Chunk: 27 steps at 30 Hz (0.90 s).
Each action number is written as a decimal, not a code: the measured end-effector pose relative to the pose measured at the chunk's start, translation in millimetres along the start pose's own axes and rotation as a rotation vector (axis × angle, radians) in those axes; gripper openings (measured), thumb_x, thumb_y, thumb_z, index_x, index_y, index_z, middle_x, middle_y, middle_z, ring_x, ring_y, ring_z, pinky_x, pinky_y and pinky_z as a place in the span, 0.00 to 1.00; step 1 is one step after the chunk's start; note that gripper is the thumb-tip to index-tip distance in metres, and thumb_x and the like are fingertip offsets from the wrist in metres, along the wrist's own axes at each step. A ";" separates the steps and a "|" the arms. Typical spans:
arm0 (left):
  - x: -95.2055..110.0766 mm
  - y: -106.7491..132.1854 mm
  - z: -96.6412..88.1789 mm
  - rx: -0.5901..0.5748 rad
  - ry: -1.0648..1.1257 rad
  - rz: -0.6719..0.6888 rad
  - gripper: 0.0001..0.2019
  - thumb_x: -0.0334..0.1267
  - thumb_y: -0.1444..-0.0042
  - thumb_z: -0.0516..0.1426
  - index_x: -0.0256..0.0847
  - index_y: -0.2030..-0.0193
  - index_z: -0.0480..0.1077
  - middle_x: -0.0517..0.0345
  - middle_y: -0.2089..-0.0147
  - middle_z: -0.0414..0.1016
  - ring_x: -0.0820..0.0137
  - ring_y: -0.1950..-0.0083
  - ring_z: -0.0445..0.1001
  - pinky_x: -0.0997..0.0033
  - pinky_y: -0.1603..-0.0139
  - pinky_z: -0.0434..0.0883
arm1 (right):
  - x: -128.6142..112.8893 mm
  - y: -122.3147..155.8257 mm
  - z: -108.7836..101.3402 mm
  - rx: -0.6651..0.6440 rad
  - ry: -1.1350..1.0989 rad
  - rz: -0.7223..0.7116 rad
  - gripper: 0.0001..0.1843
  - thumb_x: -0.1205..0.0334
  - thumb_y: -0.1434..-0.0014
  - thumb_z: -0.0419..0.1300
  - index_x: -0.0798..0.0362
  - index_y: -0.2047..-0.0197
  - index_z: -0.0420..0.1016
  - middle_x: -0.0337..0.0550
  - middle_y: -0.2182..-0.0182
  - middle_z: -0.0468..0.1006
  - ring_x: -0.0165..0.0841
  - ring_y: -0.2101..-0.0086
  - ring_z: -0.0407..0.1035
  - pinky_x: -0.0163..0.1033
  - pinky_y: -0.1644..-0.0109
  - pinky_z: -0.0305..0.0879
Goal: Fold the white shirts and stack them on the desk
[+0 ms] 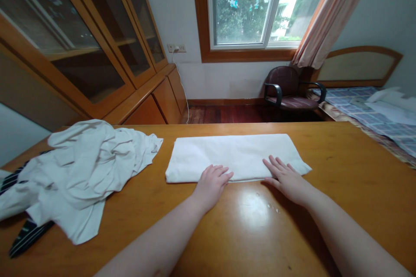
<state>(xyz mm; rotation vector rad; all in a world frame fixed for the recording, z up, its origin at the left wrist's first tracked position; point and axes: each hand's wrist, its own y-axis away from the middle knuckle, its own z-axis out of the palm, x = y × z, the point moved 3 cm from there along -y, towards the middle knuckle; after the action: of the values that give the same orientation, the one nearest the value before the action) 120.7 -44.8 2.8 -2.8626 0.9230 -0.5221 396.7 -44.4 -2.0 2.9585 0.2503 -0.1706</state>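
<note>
A white cloth (234,153) lies folded into a flat rectangle on the wooden table (341,169), straight ahead of me. My left hand (211,184) rests on its near edge, fingers together and lying flat, holding nothing. My right hand (286,177) lies flat on the near right part of the cloth, fingers stretched out and slightly apart.
A crumpled pile of white clothes (81,169) lies at the table's left, over a dark striped garment (27,233). Glass-door wooden cabinets (97,43) line the left wall. Beyond the table stand a dark armchair (289,91), a bed (373,104) and a window (256,4).
</note>
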 end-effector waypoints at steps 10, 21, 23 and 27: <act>6.3 -0.5 -3.0 -0.140 0.078 -0.025 0.23 0.26 0.42 0.49 0.52 0.43 0.67 0.57 0.37 0.64 0.66 0.35 0.59 0.48 0.33 0.47 | 47.4 15.1 9.2 0.027 0.152 0.352 0.47 0.37 0.41 0.37 0.69 0.32 0.44 0.63 0.34 0.44 0.46 0.35 0.38 0.52 0.35 0.42; 7.1 -0.9 -1.6 -0.144 0.112 -0.041 0.23 0.26 0.41 0.48 0.53 0.43 0.66 0.57 0.37 0.63 0.66 0.35 0.58 0.47 0.33 0.47 | -26.7 -5.7 -56.4 0.141 0.093 0.117 0.36 0.44 0.44 0.54 0.58 0.38 0.62 0.60 0.36 0.53 0.53 0.38 0.49 0.57 0.39 0.51; 9.3 -0.2 -1.3 -0.162 0.101 -0.040 0.24 0.26 0.41 0.47 0.54 0.42 0.65 0.58 0.36 0.62 0.65 0.34 0.56 0.45 0.34 0.46 | -61.3 -15.3 -56.2 0.195 -0.042 -0.139 0.33 0.47 0.41 0.52 0.58 0.37 0.60 0.58 0.35 0.52 0.46 0.38 0.52 0.49 0.38 0.52; 6.6 5.1 -2.7 -0.128 -0.019 -0.173 0.24 0.35 0.40 0.49 0.60 0.38 0.59 0.61 0.32 0.56 0.51 0.30 0.44 0.29 0.38 0.41 | -106.9 -30.2 -27.6 0.129 -0.114 -0.477 0.30 0.50 0.35 0.45 0.55 0.35 0.56 0.52 0.34 0.51 0.39 0.36 0.48 0.47 0.35 0.48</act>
<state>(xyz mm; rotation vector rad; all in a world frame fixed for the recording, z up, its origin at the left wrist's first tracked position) 121.9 -52.8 6.4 -3.0758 0.7359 -0.4647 289.4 -26.9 33.9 2.9429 0.9575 -0.4252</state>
